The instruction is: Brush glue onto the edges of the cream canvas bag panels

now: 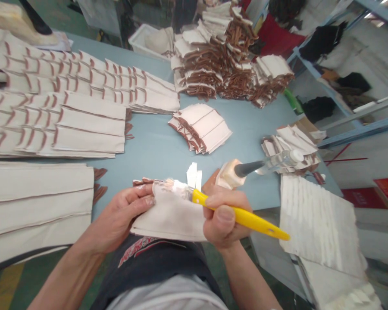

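My left hand [123, 213] pinches the left edge of a cream fabric piece [170, 215] with brown trim, held over the table's near edge. My right hand [224, 217] is closed round a yellow-handled brush [242, 217]. The brush's white, glue-coated bristles [179, 187] rest on the top edge of the piece. Just behind my right hand stands a glue pot [229, 172] with a dark-handled tool and a clear bottle [280, 160] lying beside it.
Rows of overlapped cream pieces [61, 103] cover the left of the blue table [155, 146]. A small stack [200, 127] lies mid-table, tall piles [226, 56] at the back, another stack [291, 144] and white sheets [317, 221] on the right. Shelving stands far right.
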A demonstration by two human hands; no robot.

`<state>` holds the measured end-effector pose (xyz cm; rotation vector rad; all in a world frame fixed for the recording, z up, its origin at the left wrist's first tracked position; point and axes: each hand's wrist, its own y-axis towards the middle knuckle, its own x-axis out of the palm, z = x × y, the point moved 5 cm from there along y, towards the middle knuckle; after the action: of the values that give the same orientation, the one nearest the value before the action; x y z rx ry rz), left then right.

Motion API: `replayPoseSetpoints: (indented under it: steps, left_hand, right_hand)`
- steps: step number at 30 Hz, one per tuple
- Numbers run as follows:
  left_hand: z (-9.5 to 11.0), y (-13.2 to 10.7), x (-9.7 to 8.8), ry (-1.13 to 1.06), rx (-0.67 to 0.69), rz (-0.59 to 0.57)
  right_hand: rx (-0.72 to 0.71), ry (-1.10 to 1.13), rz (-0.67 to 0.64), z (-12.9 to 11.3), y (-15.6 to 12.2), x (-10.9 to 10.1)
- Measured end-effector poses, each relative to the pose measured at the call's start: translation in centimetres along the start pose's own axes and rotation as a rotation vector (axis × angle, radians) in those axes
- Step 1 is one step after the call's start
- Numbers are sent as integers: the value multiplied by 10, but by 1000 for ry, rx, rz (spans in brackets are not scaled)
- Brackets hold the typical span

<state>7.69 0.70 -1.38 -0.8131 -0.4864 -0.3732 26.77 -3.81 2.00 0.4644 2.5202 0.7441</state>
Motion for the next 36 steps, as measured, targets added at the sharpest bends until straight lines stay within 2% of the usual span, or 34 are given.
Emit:
replayPoseSetpoints:
  steps: [4, 7, 9, 11, 14, 17, 19, 23, 26, 28, 32, 36]
  left_hand:
    - [3, 1, -3, 20, 29, 10]
    - [6, 1, -7, 17, 44, 14]
    - [9, 3, -10, 12, 65, 8]
    - [11, 5, -11, 22, 77, -2]
    - [13, 11, -10, 49, 75, -9]
    - [17, 16, -9, 108, 87, -20]
    - [22, 16, -13, 229, 150, -15]
    - [28, 4, -25, 601, 298, -2]
    - [24, -5, -27, 781, 347, 8]
    - [24, -10, -21, 887, 443, 6]
    - [21, -16, -4, 1066, 620, -51]
    - [12, -14, -6, 1135, 598, -36]
  right_hand:
    - [-9, 67, 54, 1, 5, 9]
    - [1, 66, 173, 5, 14, -2]
    - [3, 15, 203, 11, 18, -7]
    - [46, -93, 130, 20, 19, -2]
    - [122, -198, -32, 38, 12, 21]
    - [158, -196, -67, 53, 9, 43]
    - [182, -188, -11, 61, 13, 45]
    - [254, -184, 89, 77, 27, 30]
    - [276, -180, 80, 82, 33, 24]
    - [289, -169, 59, 84, 33, 27]
    - [310, -174, 24, 83, 27, 34]
    - [304, -19, 127, 63, 23, 15]
